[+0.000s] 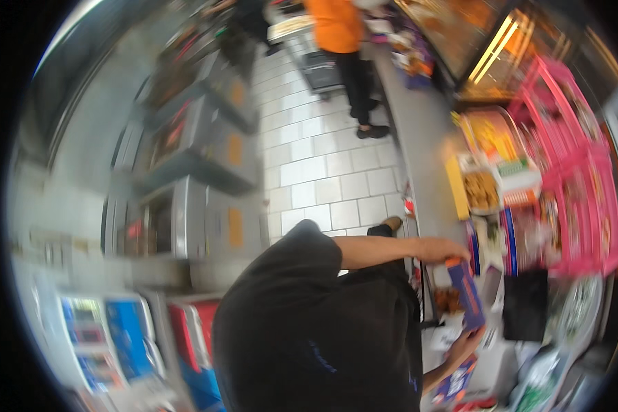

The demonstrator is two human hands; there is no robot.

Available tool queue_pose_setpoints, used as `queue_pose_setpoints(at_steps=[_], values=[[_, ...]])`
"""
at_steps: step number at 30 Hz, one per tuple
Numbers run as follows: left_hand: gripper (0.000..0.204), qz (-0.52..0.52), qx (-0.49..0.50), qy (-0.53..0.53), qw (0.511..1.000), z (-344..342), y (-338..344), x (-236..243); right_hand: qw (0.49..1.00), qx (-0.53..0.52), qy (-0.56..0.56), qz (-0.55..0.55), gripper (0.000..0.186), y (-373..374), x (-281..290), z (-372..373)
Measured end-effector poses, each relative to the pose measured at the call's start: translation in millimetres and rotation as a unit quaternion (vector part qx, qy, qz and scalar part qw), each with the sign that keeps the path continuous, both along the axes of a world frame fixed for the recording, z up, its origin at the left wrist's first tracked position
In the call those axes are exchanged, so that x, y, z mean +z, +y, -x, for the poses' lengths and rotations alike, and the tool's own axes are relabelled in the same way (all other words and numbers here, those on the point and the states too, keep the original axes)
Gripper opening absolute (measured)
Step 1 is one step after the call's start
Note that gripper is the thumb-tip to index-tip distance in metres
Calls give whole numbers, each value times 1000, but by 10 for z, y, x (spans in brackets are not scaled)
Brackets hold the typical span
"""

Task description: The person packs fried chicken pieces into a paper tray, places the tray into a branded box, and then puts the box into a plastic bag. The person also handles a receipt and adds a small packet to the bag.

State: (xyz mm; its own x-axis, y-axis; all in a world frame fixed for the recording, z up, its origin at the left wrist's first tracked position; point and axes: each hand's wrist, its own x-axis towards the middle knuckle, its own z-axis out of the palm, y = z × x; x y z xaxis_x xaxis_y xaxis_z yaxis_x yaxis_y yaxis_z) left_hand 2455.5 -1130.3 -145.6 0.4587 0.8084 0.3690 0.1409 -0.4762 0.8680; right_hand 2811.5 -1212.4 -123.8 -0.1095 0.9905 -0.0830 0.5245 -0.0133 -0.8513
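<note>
Evidently gripping a long purple-and-orange box (466,294) at both ends: clasped at one by the curled fingers of the left hand (442,250), cupped at the other by those of the right hand (464,345). Parted in both hands only about as far as needed to span the box, with nothing else visible in either grip. Cannot tell, through the blur, how firmly pressed on the hidden side. Probably held from both ends to stop so long a shape from tipping, and to leave its broad face uncovered. Held up, or perhaps lightly rested, over the table (426,158); cannot tell which.

Between the two sets of fingers, on the body side of the box, can see brown food pieces (448,300), likely placed there for a short reach. Just beside the right fingers, partly hidden, can make out another purple-and-orange carton (461,380). Left of the left fingers, can see a pale container (472,164) of fried-looking pieces (482,190) beside a yellow carton (456,189), maybe grouped to stay handy. Straight out from the fingers, can see a flat black object (527,305) of uncertain kind. Farther out, beyond the left fingers, can see pink crates (589,199), probably set at the back to keep the front of the table free.
</note>
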Motion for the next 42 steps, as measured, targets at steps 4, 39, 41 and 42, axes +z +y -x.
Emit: queue_pose_setpoints(at_steps=[4, 39, 41, 42], values=[[39, -57, 0, 35, 998, 124, 42, -136, 998, 14, -10, -56, 38, -35, -122, 65], [71, 366, 175, 73, 911, -165, -508, 18, 993, -61, -93, -41, 38, -352, 153, 844], [79, 415, 232, 35, 879, -107, -620, -23, 996, -85, -9, -14, 43, -309, 107, 918], [80, 458, 269, 31, 847, -61, -657, -35, 992, -110, 40, 37, 48, -299, 86, 942]])
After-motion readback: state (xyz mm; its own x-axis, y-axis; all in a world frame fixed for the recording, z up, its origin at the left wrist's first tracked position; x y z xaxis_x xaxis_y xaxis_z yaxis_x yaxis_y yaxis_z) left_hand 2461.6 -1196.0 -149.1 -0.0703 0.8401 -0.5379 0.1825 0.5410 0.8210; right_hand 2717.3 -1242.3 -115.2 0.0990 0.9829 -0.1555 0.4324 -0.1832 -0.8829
